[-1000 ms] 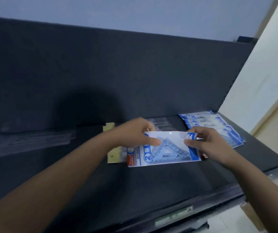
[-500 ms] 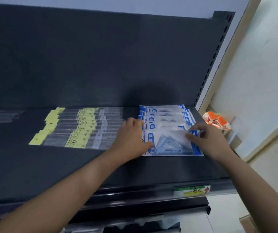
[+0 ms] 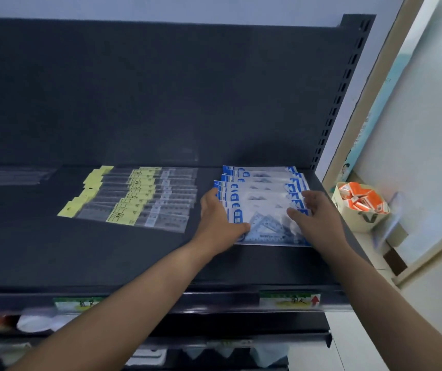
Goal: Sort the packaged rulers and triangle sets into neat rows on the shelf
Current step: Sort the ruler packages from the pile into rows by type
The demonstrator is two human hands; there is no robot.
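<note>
Dark shelf holds the triangle set between left hand and right hand, both spread upon it.

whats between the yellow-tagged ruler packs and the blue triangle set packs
Head view: bare dark shelf between the clear yellow-tagged ruler packs and blue-and-white triangle set packs; the left hand sits at the gap's near end.

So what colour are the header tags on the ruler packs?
Yellow header tags, clearest in the head view.

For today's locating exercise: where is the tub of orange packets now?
In the head view, the tub of orange packets sits far right, just past the shelf end, near the right hand.
</note>
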